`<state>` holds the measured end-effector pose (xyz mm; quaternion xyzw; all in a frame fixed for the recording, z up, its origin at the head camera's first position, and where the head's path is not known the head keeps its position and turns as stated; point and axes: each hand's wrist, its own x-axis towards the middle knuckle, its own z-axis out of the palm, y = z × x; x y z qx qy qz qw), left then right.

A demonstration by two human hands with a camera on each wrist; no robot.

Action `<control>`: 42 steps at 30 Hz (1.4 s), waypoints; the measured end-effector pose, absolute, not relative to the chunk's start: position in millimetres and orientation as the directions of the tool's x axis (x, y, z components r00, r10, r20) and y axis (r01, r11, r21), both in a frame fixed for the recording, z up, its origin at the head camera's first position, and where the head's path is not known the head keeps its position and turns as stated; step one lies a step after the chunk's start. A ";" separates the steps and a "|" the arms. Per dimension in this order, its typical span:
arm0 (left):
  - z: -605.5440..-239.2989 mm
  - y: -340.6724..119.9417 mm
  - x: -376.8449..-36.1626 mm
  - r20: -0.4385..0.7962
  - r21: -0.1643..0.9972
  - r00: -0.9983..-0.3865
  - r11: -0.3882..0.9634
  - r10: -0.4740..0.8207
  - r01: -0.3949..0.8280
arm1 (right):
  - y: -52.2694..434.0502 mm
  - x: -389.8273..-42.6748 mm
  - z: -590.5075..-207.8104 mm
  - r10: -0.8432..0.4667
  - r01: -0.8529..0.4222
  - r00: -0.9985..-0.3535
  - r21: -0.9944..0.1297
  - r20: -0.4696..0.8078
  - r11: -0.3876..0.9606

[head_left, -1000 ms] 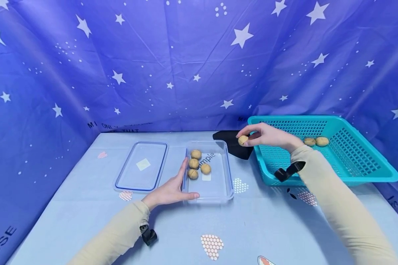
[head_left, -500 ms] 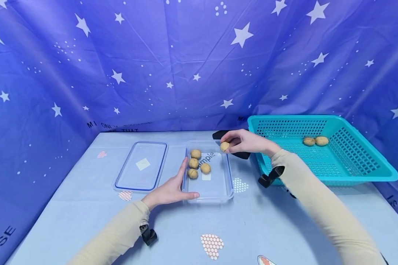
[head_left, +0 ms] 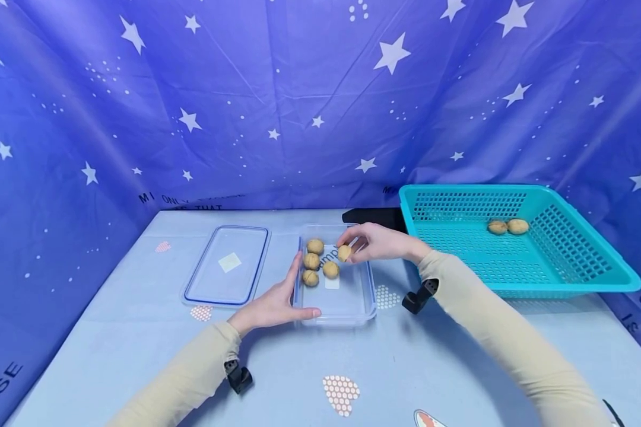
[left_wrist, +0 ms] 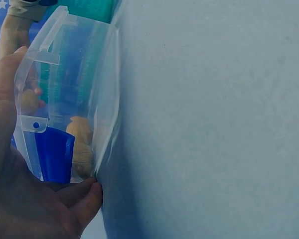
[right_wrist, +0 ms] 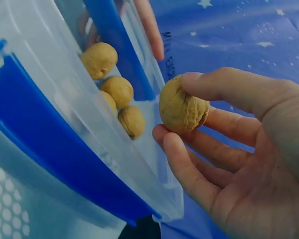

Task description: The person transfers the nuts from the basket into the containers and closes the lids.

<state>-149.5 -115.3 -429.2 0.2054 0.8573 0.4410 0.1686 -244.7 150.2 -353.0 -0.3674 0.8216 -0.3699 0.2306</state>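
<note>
Landmark: the clear box [head_left: 352, 299]. Four walnuts lie inside it: a row of three walnuts [head_left: 311, 261] along the left wall, and a lone walnut [head_left: 330, 270] just right of that row.

Right hand [head_left: 380, 243]: reaches in over the box's right wall, thumb and fingertips pinching the held walnut [right_wrist: 183, 105]. The head view puts this nut over the box's far half, beyond and to the right of the lone one. Exact height against the rim: cannot tell.

Left hand [head_left: 272, 307]: spread around the box's near left corner, index finger along the left wall, thumb over the near rim.

Elsewhere: lid [head_left: 205, 290] flat to the left of the box; teal basket [head_left: 513, 261] to its right, with two walnuts [head_left: 517, 226] inside.

Step in hand, as judged: setting the nut down inside the box. Technique notes: lower until the shell meets the box floor, then part the fingers, since a round shell dropped from height would probably roll or knock the others. The floor right of the lone walnut seems the easiest landing spot. Keep knuckles off the box's right rim. Steady, light pressure from the left hand should suffice; a hard squeeze could tip or slide the box.
</note>
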 end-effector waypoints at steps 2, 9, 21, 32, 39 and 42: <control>-428.9 -115.2 -149.3 -0.106 0.824 -0.858 0.528 0.502 0.207 | 145.0 -241.7 -354.4 -0.785 -0.453 -0.609 -0.764 -0.109 0.458; -431.0 -116.1 -150.4 -0.105 0.821 -0.861 0.531 0.498 0.208 | 126.2 -230.5 -365.0 -0.819 -0.482 -0.554 -0.746 -0.146 0.459; -430.7 -116.9 -151.2 -0.115 0.832 -0.857 0.520 0.502 0.193 | 108.5 -229.6 -387.6 -0.770 -0.546 -0.630 -0.648 -0.101 0.532; -431.1 -116.0 -149.9 -0.110 0.827 -0.859 0.525 0.500 0.199 | 111.8 -227.0 -384.3 -0.752 -0.554 -0.657 -0.642 -0.053 0.530; -431.2 -116.0 -150.7 -0.110 0.823 -0.862 0.531 0.495 0.200 | 124.9 -224.7 -372.0 -0.747 -0.545 -0.660 -0.634 -0.079 0.548; -430.6 -115.8 -150.1 -0.106 0.826 -0.862 0.526 0.496 0.202 | 130.6 -223.9 -368.1 -0.744 -0.544 -0.663 -0.628 -0.085 0.556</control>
